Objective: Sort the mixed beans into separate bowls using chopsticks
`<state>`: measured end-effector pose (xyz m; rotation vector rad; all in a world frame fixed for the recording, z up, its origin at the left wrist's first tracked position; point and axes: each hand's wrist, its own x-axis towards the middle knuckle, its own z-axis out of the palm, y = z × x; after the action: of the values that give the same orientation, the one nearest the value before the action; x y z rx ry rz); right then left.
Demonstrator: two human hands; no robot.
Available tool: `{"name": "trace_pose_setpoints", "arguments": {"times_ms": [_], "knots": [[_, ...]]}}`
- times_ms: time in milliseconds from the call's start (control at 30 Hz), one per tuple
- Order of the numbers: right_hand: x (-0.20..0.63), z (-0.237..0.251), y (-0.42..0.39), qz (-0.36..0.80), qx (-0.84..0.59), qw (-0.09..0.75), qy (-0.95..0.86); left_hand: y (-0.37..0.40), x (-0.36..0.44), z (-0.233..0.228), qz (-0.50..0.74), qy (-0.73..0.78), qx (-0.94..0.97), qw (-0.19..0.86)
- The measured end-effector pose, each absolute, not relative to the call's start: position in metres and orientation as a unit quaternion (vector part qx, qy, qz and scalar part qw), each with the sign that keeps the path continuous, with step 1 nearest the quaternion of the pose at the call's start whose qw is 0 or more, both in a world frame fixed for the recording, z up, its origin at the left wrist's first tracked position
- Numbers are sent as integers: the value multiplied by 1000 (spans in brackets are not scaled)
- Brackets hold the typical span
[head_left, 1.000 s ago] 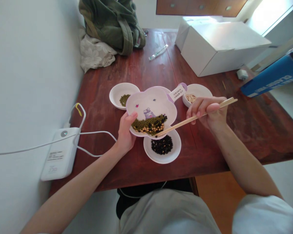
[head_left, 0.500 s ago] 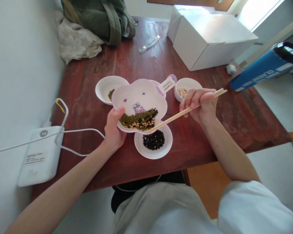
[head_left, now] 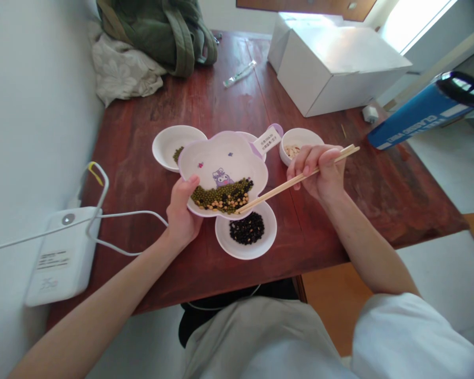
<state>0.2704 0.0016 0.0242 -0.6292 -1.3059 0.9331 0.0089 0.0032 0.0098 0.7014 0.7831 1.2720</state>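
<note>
My left hand (head_left: 183, 210) grips the near left rim of a flower-shaped plate (head_left: 213, 158), tilted toward me, with mixed green, yellow and black beans heaped at its low edge. My right hand (head_left: 318, 171) holds wooden chopsticks (head_left: 284, 184); their tips touch the bean heap at the plate's right side. Just below the plate sits a white dish of black beans (head_left: 246, 231). A white dish with green beans (head_left: 169, 145) lies at the left behind the plate. A small bowl of pale beans (head_left: 298, 141) stands behind my right hand.
A white device (head_left: 59, 255) with cables lies at the table's left edge. A green bag (head_left: 158, 29) and cloth are at the far left, white boxes (head_left: 332, 63) at the far right, a blue cylinder (head_left: 422, 113) on the right. The red-brown table (head_left: 379, 195) ends near my lap.
The view shifted slightly. The plate, both hands and the chopsticks keep nearly the same pose, with the chopstick tips still at the bean heap.
</note>
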Motion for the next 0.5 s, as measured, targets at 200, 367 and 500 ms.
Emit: {"name": "trace_pose_setpoints", "arguments": {"times_ms": [200, 367, 500], "knots": [[271, 22, 3, 413, -259, 654, -578, 2, 8, 12, 558, 382, 313, 667], [269, 24, 2, 391, -286, 668, -565, 3, 7, 5, 566, 366, 320, 666], [268, 23, 1, 389, -299, 664, -565, 4, 7, 4, 568, 368, 326, 660]]}}
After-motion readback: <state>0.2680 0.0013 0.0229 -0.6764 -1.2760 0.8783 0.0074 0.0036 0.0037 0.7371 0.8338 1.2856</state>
